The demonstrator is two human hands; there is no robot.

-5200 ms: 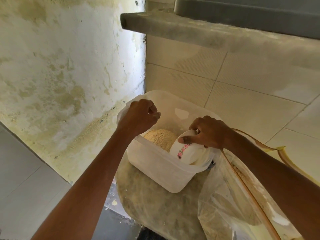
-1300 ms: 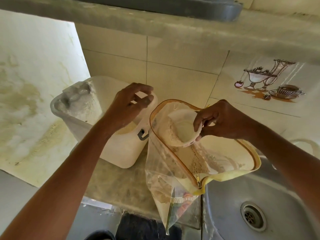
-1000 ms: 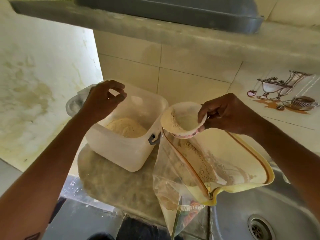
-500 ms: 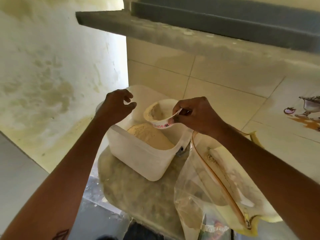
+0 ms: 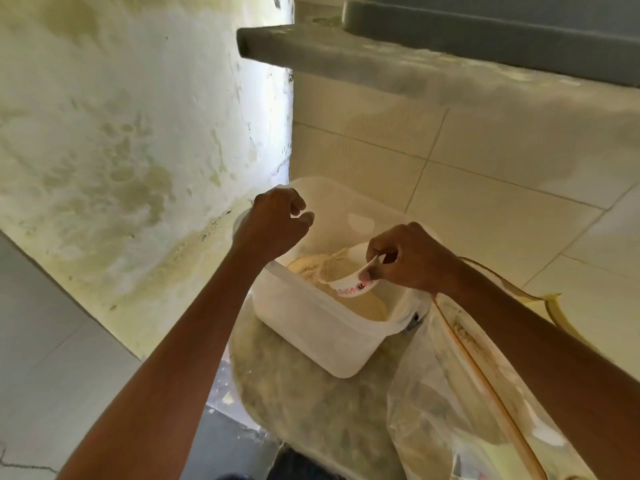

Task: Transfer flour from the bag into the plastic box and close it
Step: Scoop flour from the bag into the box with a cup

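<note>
The white translucent plastic box (image 5: 322,336) stands open on a stone slab, with a heap of pale flour (image 5: 371,307) inside. My right hand (image 5: 412,261) pinches the rim of a small white bowl (image 5: 351,277) with a pink pattern. The bowl is tipped over the box and flour slides out of it. My left hand (image 5: 272,225) hovers at the box's far left corner, its fingers loosely curled around nothing. The clear flour bag (image 5: 450,403) with a yellow zip edge sags open at the right, under my right forearm. No lid is in view.
The stone slab (image 5: 304,407) is small and drops off to the floor at left and front. A stained wall (image 5: 121,150) stands close on the left, tiles (image 5: 502,174) behind. A concrete shelf (image 5: 381,60) overhangs the box.
My right hand lifted the filled bowl out of the bag, carried it left over the box and tipped it, so flour now spills out. My left hand stayed by the box's left corner.
</note>
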